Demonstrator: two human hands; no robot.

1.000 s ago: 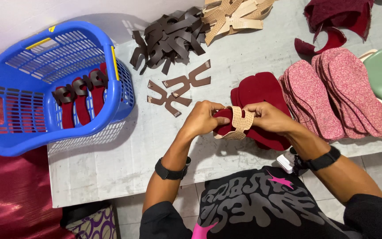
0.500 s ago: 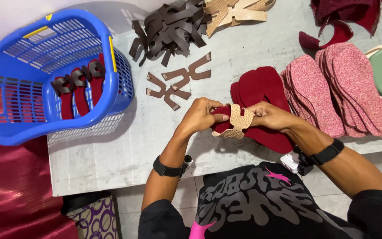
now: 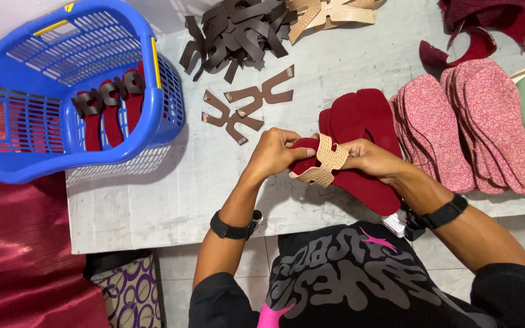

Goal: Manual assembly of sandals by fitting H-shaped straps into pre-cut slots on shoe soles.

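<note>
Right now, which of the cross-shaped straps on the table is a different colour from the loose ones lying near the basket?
The tan strap held between the left hand and right hand, on a dark red sole. The two loose straps beside the blue basket are dark brown and lie flat.

Your left hand [image 3: 277, 152], right hand [image 3: 369, 159]: both bare, no gloves, no rings seen. Black band [image 3: 233, 229] on your left wrist, with small clasp or case at side. Wider black band [image 3: 445, 212] on your right wrist. You wear black shirt [image 3: 341, 279]: grey blocky print across chest, pink accents, dark sleeves pushed up forearms.
</note>
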